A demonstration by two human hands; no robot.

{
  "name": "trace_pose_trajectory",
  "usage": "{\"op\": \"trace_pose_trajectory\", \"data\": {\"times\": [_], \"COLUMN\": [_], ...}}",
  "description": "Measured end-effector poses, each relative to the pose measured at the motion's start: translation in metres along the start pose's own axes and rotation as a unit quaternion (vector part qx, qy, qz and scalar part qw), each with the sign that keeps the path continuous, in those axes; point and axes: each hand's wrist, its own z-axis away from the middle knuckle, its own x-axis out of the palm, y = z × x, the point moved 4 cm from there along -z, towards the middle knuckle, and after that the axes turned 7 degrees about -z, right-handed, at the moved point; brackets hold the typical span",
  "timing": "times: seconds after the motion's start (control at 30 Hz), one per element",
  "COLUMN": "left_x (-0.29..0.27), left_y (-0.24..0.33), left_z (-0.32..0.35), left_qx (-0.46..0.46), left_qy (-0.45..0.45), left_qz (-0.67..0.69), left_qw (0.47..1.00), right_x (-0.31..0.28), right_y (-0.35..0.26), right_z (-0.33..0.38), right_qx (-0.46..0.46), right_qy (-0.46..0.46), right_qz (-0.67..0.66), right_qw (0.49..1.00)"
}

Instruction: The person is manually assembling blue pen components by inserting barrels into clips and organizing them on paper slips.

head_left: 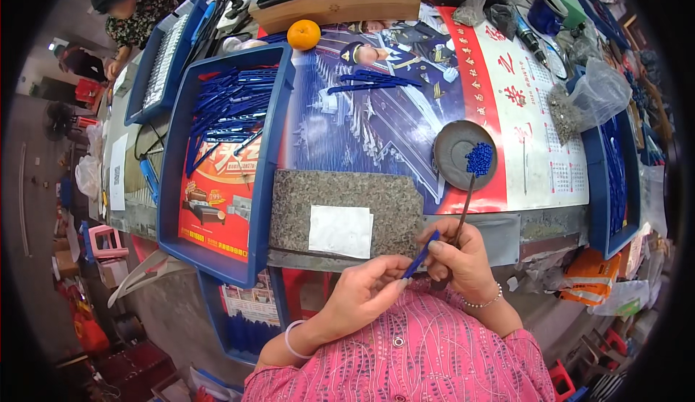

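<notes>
Close to my body, my left hand (371,285) pinches the lower end of a slim blue pen-like piece (421,256). The fingers of my right hand (463,259) grip its upper end, and the same hand also holds a thin metal pick (467,204) with a dark handle. The pick's tip reaches a round grey dish (449,157), where small blue bead-like parts (479,158) lie heaped on the right. Just ahead of my left hand, a speckled stone slab (300,196) carries a folded white paper (340,231).
Left of the slab stands a blue tray (274,149) of slim blue pieces (232,98). More blue pieces (373,80) lie on the poster, near an orange (303,34). Another blue tray (596,185) is at right. A co-worker (148,11) is at far left.
</notes>
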Motion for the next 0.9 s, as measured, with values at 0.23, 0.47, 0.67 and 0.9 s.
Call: {"op": "trace_pose_trajectory", "data": {"times": [0.23, 0.47, 0.67, 0.9], "left_x": [0.003, 0.010, 0.003, -0.001], "left_y": [0.000, -0.020, -0.020, 0.074], "left_z": [-0.001, -0.005, 0.003, 0.036], "left_qx": [0.043, -0.019, -0.022, 0.094], "left_qy": [0.038, -0.039, -0.046, -0.147], "left_qz": [-0.116, 0.026, 0.242, 0.152], "left_qw": [0.992, 0.999, 0.969, 0.973], "right_x": [-0.006, -0.010, -0.031, -0.054], "right_y": [0.001, -0.005, -0.049, -0.095], "right_z": [-0.005, -0.006, -0.005, -0.036], "right_qx": [-0.027, -0.050, -0.213, -0.302], "right_qy": [0.031, 0.048, 0.114, 0.154], "right_qz": [-0.013, 0.041, 0.280, 0.556], "right_qw": [0.999, 0.997, 0.929, 0.759]}}
